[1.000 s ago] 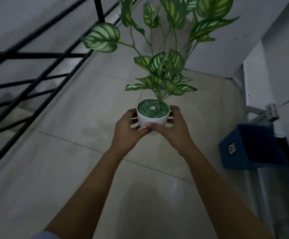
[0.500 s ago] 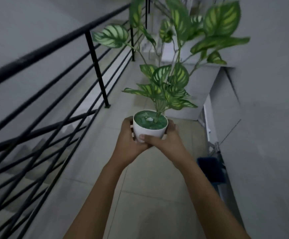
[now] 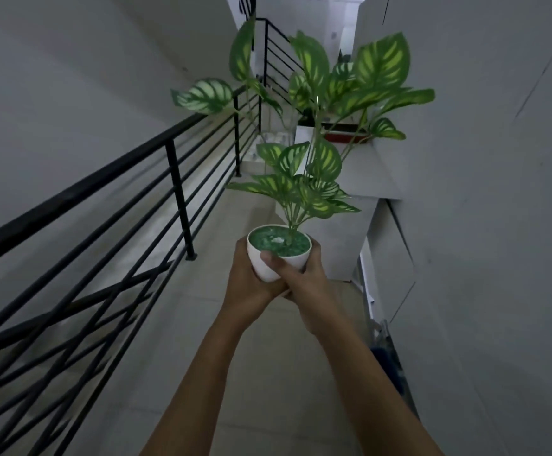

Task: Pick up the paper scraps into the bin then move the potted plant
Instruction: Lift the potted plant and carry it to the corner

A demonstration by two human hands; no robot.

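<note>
Fingers of both hands were curled closed around one small white pot, which was held up in the air in front of the person, above the tiled floor of a landing. On the left hand, the palm cupped the pot's left side and underside. The right hand wrapped the right side, and its thumb lay across the near wall just below the rim. That single potted plant stood upright, with green gravel on top and striped green leaves rising on thin stems. One black railing ran along the floor's left edge. One blue bin showed partly at the right wall; no paper scraps could be made out.
</note>
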